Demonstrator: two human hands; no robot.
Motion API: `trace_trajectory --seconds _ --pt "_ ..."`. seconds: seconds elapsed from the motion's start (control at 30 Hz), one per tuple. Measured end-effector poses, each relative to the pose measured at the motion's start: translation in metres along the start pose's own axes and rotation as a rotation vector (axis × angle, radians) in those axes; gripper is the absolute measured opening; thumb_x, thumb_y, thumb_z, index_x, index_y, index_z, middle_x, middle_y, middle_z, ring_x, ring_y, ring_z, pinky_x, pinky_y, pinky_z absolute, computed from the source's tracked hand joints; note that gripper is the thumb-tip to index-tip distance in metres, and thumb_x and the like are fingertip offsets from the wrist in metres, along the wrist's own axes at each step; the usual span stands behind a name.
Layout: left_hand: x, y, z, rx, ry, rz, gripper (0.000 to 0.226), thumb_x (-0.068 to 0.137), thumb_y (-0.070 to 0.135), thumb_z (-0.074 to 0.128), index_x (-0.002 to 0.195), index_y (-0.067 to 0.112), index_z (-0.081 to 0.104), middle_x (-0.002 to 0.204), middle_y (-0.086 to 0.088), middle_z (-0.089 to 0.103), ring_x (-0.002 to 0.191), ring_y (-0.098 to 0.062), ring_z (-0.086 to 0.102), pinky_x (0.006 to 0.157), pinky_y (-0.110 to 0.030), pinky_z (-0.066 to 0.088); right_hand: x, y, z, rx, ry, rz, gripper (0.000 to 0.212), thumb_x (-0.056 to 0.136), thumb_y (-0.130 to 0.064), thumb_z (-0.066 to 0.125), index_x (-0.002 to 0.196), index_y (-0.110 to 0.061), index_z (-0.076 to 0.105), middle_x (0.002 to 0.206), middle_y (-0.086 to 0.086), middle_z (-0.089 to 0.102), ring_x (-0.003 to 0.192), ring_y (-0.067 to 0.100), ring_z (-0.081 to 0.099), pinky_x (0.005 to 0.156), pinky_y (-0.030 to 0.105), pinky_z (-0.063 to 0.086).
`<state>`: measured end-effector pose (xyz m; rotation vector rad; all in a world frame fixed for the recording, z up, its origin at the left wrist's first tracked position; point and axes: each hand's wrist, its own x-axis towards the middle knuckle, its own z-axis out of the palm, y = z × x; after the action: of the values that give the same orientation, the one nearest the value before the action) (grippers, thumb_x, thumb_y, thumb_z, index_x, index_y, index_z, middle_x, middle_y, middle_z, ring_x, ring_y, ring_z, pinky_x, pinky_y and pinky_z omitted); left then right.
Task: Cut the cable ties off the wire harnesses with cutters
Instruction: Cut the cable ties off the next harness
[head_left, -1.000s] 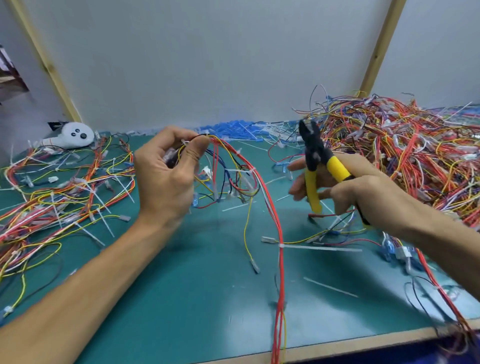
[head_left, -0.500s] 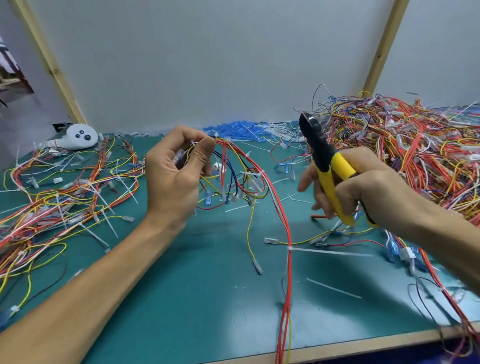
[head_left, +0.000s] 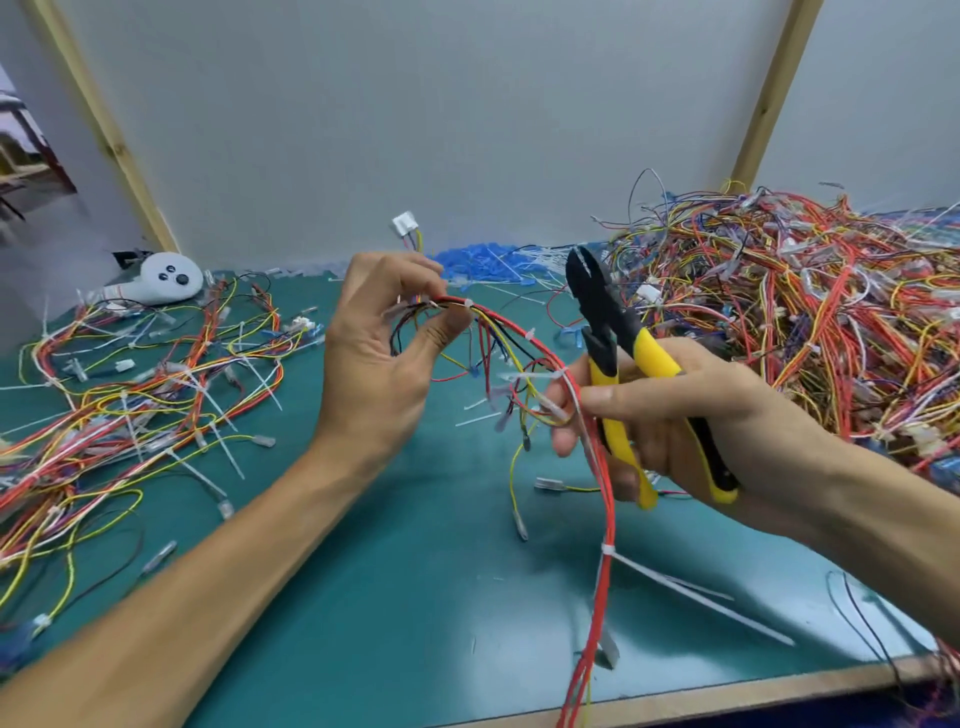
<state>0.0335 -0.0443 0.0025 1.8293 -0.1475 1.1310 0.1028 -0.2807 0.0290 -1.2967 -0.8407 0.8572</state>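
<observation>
My left hand pinches the red, yellow and black wire harness above the green tabletop; my right hand grips the yellow-handled black cutters, jaws parted, pointing up. The nearest white cable tie rides the harness between both hands, just left of the jaws.

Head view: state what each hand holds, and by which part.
The left hand pinches the red, yellow and black wire harness near its top end. The right hand grips the yellow-handled black cutters by the handles.
</observation>
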Motion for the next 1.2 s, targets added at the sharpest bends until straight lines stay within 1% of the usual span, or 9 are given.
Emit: trace_trajectory --seconds 0.17,0.3,0.43,0.57,0.7,0.8,0.9,1.0,1.2 --pt "-0.004 -0.006 -0.002 0.366 0.025 -0.100 0.033 0.081 0.032 0.087 0.101 0.021 0.064 0.112 -0.002 0.055 0.108 -0.015 0.059 0.100 -0.035 0.049 0.001 0.006 0.004 -0.101 0.189 -0.093 0.010 0.082 -0.014 0.076 0.092 -0.010 0.077 0.078 0.017 0.067 0.058 0.024 0.048 0.048 0.028 0.042" --pt "-0.010 0.005 0.001 0.465 0.130 -0.066 0.028 0.082 0.020 0.084 0.094 0.014 0.059 0.093 0.001 0.057 0.081 -0.018 0.055 0.075 -0.035 0.049 0.005 0.009 0.002 -0.113 0.373 -0.193 0.007 0.090 -0.003 0.072 0.098 -0.004 0.072 0.079 0.015 0.070 0.058 0.026 0.050 0.049 0.029 0.044" --pt "-0.026 0.023 0.015 0.074 -0.337 -0.122 0.009 0.093 0.026 0.069 0.097 0.018 0.068 0.077 0.002 0.068 0.071 -0.017 0.065 0.066 -0.044 0.052 0.006 0.011 0.001 -0.168 0.439 -0.277 0.010 0.095 -0.004 0.069 0.104 -0.004 0.072 0.077 0.010 0.070 0.057 0.019 0.053 0.051 0.025 0.045" --pt "-0.044 0.030 0.034 -0.099 -0.705 -0.266 0.044 0.102 0.031 0.061 0.145 0.032 0.051 0.115 0.004 0.075 0.109 -0.020 0.070 0.097 -0.037 0.054 0.005 0.022 0.006 -0.334 0.397 -0.290 0.010 0.095 -0.013 0.076 0.104 -0.016 0.076 0.071 -0.006 0.065 0.059 0.008 0.056 0.055 0.020 0.044" --pt "-0.039 0.026 0.033 -0.324 -0.654 -0.441 0.048 0.097 0.005 0.063 0.143 0.013 0.049 0.133 -0.009 0.068 0.123 -0.024 0.065 0.109 -0.040 0.049 0.008 0.022 0.000 -0.759 0.399 -0.339 0.014 0.096 -0.026 0.075 0.099 -0.039 0.073 0.098 -0.003 0.057 0.087 0.007 0.059 0.074 0.017 0.042" --pt "-0.032 0.023 0.029 -0.428 -0.502 -0.510 0.059 0.088 -0.021 0.062 0.141 -0.002 0.043 0.128 -0.008 0.071 0.119 -0.022 0.068 0.104 -0.041 0.053 0.005 0.019 -0.009 -1.009 0.500 -0.442 0.022 0.093 -0.022 0.077 0.110 -0.036 0.074 0.111 0.001 0.052 0.101 0.011 0.057 0.082 0.022 0.045" --pt "-0.024 0.025 0.022 -0.529 -0.375 -0.552 0.049 0.082 -0.013 0.060 0.128 -0.004 0.048 0.114 -0.016 0.075 0.096 -0.032 0.075 0.081 -0.036 0.062 0.003 0.010 -0.019 -1.218 0.531 -0.505 0.024 0.096 -0.026 0.073 0.120 -0.025 0.072 0.113 0.002 0.051 0.090 0.019 0.055 0.080 0.032 0.048" --pt "-0.017 0.025 0.015 -0.657 -0.289 -0.662 0.039 0.084 -0.003 0.057 0.122 -0.008 0.055 0.083 -0.020 0.068 0.054 -0.021 0.057 0.052 -0.028 0.048 0.002 0.000 -0.027 -1.480 0.539 -0.422 0.024 0.097 -0.034 0.066 0.119 -0.023 0.065 0.108 -0.002 0.054 0.093 0.027 0.056 0.072 0.041 0.048" --pt "-0.018 0.024 0.016 -0.650 -0.299 -0.658 0.023 0.088 0.002 0.061 0.110 0.005 0.063 0.067 -0.019 0.061 0.039 -0.015 0.040 0.044 -0.021 0.035 -0.003 -0.006 -0.023 -1.595 0.538 -0.297 0.038 0.090 -0.036 0.059 0.123 -0.020 0.068 0.105 0.004 0.059 0.097 0.034 0.057 0.069 0.034 0.034"
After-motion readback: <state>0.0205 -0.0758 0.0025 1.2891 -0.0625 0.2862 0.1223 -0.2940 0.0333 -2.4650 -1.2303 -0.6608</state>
